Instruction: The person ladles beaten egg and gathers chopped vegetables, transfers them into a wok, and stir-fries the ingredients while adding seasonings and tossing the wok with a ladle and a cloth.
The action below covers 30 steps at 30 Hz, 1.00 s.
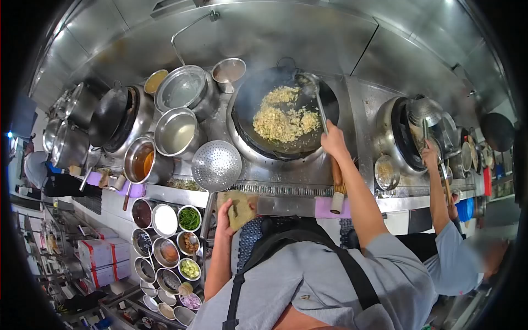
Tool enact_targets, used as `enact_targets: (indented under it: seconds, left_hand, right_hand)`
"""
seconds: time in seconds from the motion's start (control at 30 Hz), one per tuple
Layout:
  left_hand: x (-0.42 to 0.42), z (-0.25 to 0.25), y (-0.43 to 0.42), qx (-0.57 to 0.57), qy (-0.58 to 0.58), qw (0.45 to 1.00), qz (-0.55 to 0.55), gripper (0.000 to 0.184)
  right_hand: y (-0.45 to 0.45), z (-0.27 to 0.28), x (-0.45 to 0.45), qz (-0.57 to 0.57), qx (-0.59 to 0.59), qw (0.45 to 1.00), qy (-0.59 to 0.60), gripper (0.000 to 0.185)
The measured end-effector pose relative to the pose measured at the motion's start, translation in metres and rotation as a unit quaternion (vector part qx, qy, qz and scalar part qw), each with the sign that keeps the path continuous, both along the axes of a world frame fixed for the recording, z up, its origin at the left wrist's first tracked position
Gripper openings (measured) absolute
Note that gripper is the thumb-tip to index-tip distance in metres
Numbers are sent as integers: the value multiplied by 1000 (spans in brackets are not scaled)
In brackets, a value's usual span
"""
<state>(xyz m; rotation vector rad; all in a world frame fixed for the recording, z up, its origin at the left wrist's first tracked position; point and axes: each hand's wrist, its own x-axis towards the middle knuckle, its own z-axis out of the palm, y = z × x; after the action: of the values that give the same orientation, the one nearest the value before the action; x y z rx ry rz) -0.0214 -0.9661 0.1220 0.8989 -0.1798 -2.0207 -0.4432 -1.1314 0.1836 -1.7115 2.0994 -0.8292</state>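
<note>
Fried rice (283, 122) lies in a large black wok (250, 99) in the middle, with light steam above it. My right hand (334, 140) is closed round the handle of a metal ladle (320, 107), whose bowl rests at the wok's upper right, beside the rice. In front of the stove edge, my left hand (224, 215) grips a folded yellowish cloth (237, 209). The perforated strainer (216, 165) lies just above that cloth, left of the wok.
Metal pots (177, 132) of liquid stand left of the wok. Bowls of ingredients (166, 252) fill a rack at lower left. A bamboo brush (337, 201) lies at the stove's front edge. A co-worker (454, 258) at right holds a strainer (425, 111) over another wok.
</note>
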Motion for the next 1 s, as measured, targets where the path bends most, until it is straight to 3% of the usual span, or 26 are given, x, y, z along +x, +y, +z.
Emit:
enact_targets:
  seconds: [0.07,0.1,0.17,0.23,0.3,0.37,0.5,0.57,0.63,0.7,0.73,0.77,0.83,0.87,0.93,1.0]
  left_hand:
    - [-33,4,-21,-1,41,999,-22,58]
    - [-49,6,-34,-2,63,997,-34,58]
    - [-87,20,-62,22,50,996,-69,59]
    - [-116,19,-94,38,64,991,-108,57]
    - [-139,16,-123,32,62,988,-140,57]
    - [-157,11,-146,6,42,986,-162,57]
    - [-183,-35,-180,109,19,982,-150,45]
    - [-190,-22,-157,84,7,987,-138,41]
    - [-189,-1,-135,58,11,993,-104,42]
    - [-172,32,-105,34,1,993,-117,39]
    - [-168,64,-96,44,-2,994,-97,38]
    - [-168,77,-84,59,-4,995,-79,36]
    - [-167,51,-99,58,16,992,-107,36]
    - [-173,26,-113,53,5,994,-100,37]
    - [-177,1,-111,39,-19,994,-105,44]
    - [-165,-23,-69,0,-16,993,-115,47]
  right_hand:
    - [-29,-2,2,-13,30,999,0,46]
    - [-39,-13,2,28,94,994,-47,58]
    - [-28,-36,17,126,35,991,18,60]
    - [18,-28,22,185,47,982,-11,64]
    - [71,28,13,214,121,965,96,66]
    - [115,31,-12,224,78,956,172,73]
    - [165,-41,-15,147,96,983,52,82]
    - [171,-79,-8,158,108,981,-31,86]
    - [175,-54,-12,192,86,975,-79,77]
    - [190,13,-17,215,71,965,-129,70]
    - [198,72,-15,192,199,930,-241,64]
    - [199,69,-24,231,192,931,-209,65]
    - [197,56,-45,305,172,926,-142,67]
    - [183,44,-38,296,110,948,-38,67]
    - [142,33,-13,192,200,961,-3,69]
    - [129,5,-6,172,106,979,13,69]
